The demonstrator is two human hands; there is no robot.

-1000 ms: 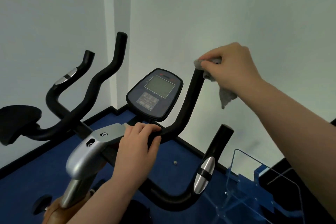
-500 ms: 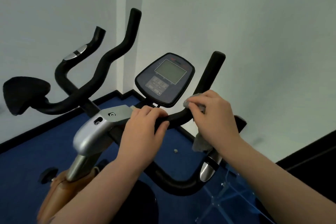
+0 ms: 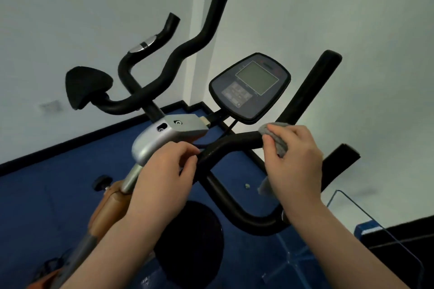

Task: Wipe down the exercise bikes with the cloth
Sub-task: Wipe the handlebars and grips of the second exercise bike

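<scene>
An exercise bike stands in front of me with black foam handlebars (image 3: 310, 91) and a dark console (image 3: 250, 88) with a grey screen. My right hand (image 3: 296, 162) grips a grey cloth (image 3: 277, 138) wrapped round the right handlebar at its bend, just below the console. A loose end of the cloth hangs under the hand. My left hand (image 3: 164, 176) curls its fingers round the same bar close to the silver stem housing (image 3: 159, 141). The left handlebar (image 3: 187, 54) rises untouched at the upper left.
A black seat (image 3: 87, 87) of a second bike shows at the left. White walls meet in a corner behind the console. The floor is blue carpet (image 3: 47, 195) with a black skirting. A clear blue plastic stand (image 3: 352, 230) sits at the lower right.
My right hand slid the cloth from the top end of the right handlebar down to its bend. My left hand moved slightly back along the bar. The camera view shifted up and left.
</scene>
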